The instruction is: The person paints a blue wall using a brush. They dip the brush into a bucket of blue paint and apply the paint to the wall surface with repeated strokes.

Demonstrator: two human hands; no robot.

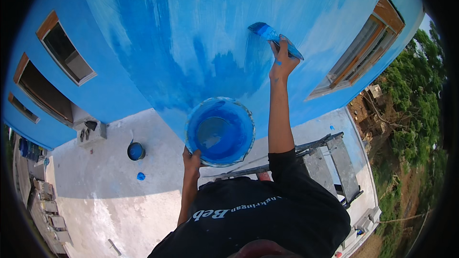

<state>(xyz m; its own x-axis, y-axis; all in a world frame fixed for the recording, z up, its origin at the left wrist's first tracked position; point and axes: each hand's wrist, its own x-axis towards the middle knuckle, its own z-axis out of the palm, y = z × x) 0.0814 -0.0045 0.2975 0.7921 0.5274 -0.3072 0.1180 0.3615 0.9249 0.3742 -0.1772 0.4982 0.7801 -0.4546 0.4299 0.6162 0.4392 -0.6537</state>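
My right hand (285, 55) is raised and grips a wide paintbrush (268, 30), its bristles loaded with blue and turned up to the left. The bristles are at the wall (222, 18), though whether they touch it I cannot tell. Streaks of darker and lighter blue cover the wall before me. Lower down, my left hand (192, 161) holds a round bucket (224, 104) by its near left rim. Blue paint coats the bucket's inside, with a greyish pool at the bottom. Flecks of blue paint mark my right wrist.
Far below, a dark bucket (136, 151) and a blue scrap (141, 176) lie on the concrete floor (118, 172). Scaffold planks (317, 168) are at my right. A wood-framed window (358, 53) interrupts the wall at right; a doorway (46, 87) opens at left. Trees (412, 114) grow beyond the slab.
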